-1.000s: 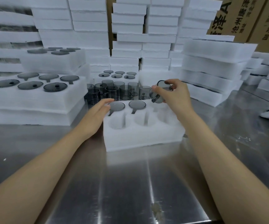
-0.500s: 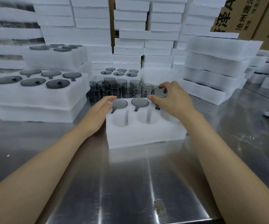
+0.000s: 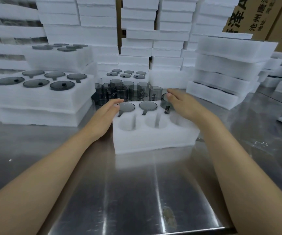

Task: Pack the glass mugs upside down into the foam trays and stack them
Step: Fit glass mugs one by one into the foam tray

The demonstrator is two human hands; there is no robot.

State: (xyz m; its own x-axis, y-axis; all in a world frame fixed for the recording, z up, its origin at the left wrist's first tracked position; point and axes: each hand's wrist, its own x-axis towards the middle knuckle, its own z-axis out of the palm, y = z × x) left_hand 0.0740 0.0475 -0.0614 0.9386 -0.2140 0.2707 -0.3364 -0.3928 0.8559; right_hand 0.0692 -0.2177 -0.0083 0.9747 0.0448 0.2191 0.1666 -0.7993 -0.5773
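Tray [image 3: 153, 139] on tabletop [image 3: 136, 184]: near three holes empty; far row has two mugs [image 3: 147, 106] seated upside down, third mug [image 3: 164, 102] half in. Left hand [image 3: 105, 114] at tray edge, right hand [image 3: 182, 106] on third mug; each grip slack, fingers straight, holding nothing. Behind: loose mugs [image 3: 119, 90] unpacked; packed trays [image 3: 40, 99] stacked.

Two bare arms are showing from the near edge of the scene. The left forearm [image 3: 43, 175] is filling the near left corner and the right forearm [image 3: 238, 167] the near right. Both are looking broad close to the camera and are narrowing toward the wrists farther in. The left hand [image 3: 106, 112] and the right hand [image 3: 182, 102] are showing bare as well. A short-trimmed nail is catching the light on a far fingertip of each.
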